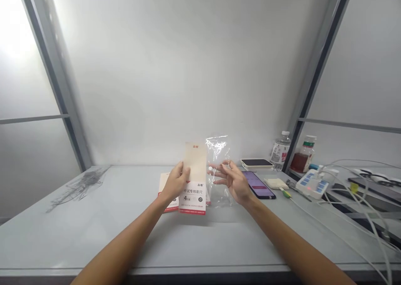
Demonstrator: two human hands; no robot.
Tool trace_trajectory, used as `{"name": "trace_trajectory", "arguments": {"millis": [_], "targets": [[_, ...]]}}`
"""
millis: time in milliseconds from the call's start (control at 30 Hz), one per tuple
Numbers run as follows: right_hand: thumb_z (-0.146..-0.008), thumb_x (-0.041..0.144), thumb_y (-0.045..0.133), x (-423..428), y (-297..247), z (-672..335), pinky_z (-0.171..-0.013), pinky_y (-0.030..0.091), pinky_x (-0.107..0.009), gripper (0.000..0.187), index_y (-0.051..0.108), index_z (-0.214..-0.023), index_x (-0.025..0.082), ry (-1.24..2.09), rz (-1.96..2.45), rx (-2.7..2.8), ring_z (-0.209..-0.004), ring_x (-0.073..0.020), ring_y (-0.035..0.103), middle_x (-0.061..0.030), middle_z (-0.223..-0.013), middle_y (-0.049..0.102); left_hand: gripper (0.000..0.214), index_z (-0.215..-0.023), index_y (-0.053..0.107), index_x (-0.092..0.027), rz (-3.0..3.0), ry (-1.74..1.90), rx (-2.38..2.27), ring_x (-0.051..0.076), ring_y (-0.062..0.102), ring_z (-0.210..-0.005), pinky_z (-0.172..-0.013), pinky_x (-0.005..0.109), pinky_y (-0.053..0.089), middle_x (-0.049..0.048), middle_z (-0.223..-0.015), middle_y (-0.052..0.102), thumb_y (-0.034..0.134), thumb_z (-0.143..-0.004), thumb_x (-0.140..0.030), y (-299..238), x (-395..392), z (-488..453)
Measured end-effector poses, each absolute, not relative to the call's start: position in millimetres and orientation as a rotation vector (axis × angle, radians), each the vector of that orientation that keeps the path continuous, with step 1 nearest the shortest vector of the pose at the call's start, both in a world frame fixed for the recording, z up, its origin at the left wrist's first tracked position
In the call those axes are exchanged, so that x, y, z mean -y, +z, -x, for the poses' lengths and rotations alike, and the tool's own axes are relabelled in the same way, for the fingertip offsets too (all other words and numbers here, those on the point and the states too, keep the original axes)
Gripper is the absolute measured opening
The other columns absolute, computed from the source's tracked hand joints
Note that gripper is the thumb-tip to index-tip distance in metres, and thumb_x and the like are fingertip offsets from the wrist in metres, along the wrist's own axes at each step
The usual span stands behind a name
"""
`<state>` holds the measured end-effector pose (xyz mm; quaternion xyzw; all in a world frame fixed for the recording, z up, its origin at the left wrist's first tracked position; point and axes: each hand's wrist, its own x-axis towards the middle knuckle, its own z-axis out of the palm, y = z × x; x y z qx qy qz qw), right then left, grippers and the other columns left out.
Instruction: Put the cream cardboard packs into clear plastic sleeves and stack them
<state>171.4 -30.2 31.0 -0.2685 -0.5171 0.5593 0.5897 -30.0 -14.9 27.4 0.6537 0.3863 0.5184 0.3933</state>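
My left hand (176, 181) grips a tall cream-and-white ruler-set packet (194, 164) with a red strip along its bottom, thumb across its front. The packet is upright above the table. Beside its right edge stands a clear plastic bag (218, 147), glossy and see-through. My right hand (235, 184) holds this bag from the right, its fingers spread along the film and partly seen through it. Whether any fingers are inside the bag is hard to tell. Behind my left hand lie similar packets (163, 180), mostly hidden.
To the right are a phone with a lit screen (258, 185), another dark-screened phone (257, 164), a clear bottle (280, 151) and a jar of red-brown contents (302, 155). A white power strip (312, 184) trails cables over the table's right side. Dark scribble-like marks (84, 184) show at left.
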Motion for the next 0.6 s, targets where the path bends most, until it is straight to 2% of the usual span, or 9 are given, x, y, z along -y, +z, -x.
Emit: {"name": "trace_trajectory", "arguments": {"millis": [267,600], "targets": [[-0.078,0.032,0.059,31.7,33.1,-171.2,-0.063,0.052,-0.03,0.021,0.046,-0.091,0.023,1.345,0.657,1.229,-0.091,-0.0225,0.064,-0.0058,-0.108,0.065,0.04,-0.109,0.051,-0.019,-1.596,1.274,-0.864,0.016,0.06,-0.072,-0.061,0.028,0.048,0.0054,-0.092,0.064,0.048,-0.08,-0.046,28.3,15.5,28.1],[-0.08,0.029,0.059,32.3,24.7,-167.7,-0.065,0.052,-0.028,0.028,0.048,-0.104,0.023,1.553,0.689,1.227,-0.085,-0.0199,0.066,-0.0072,-0.102,0.065,0.036,-0.114,0.05,-0.021,-1.868,1.576,-1.307,0.017,0.06,-0.077,-0.066,0.028,0.046,0.0055,-0.096,0.064,0.04,-0.086,-0.041,27.5,24.2,22.2]]}}
